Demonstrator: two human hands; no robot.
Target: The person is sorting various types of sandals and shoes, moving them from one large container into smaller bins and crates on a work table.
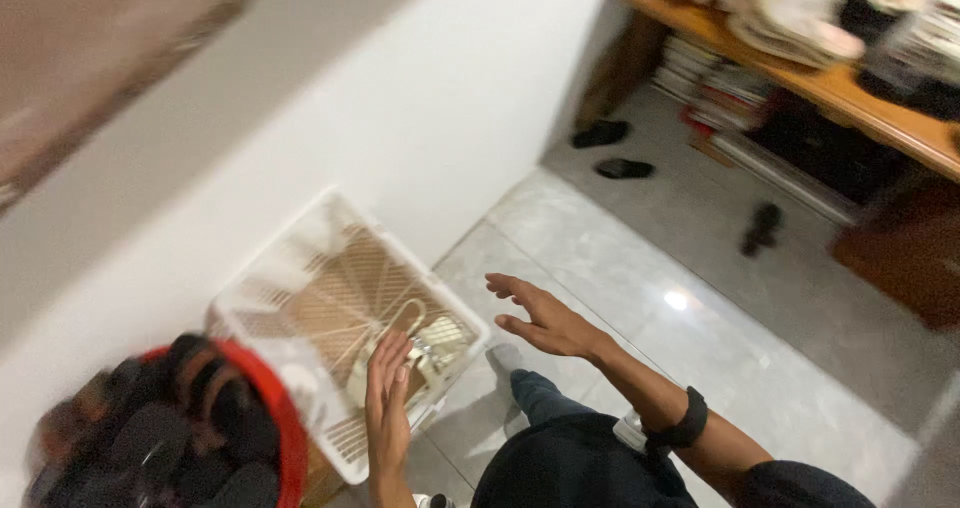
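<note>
wall: white wall [400, 98] runs along the left, the crate sits right against its foot
floor: grey tiles [700, 298], bare between the hands and the far shelf
sandals: three dark sandals [623, 169] scattered on the floor, well apart from the hands, nothing between them and the crate
shelf: wooden shelf [880, 108] top right, plates on top, stacked books under it, blurred
crate: white slatted plastic crate [350, 298], tilted in view, open top; inside there is a pale looped thing I cannot identify, otherwise slats show through
basket: red-rimmed basket [285, 418] bottom left, touching the crate's near corner, full of dark shoes or sandals, heavily blurred
left hand: left hand [388, 398] over the crate's near edge, fingers straight and together, holding nothing; contact with the rim cannot be told
right hand: right hand [545, 318] in the air just right of the crate, fingers spread wide, empty, black band on the wrist
legs: dark trousers [570, 458] below the hands
</note>
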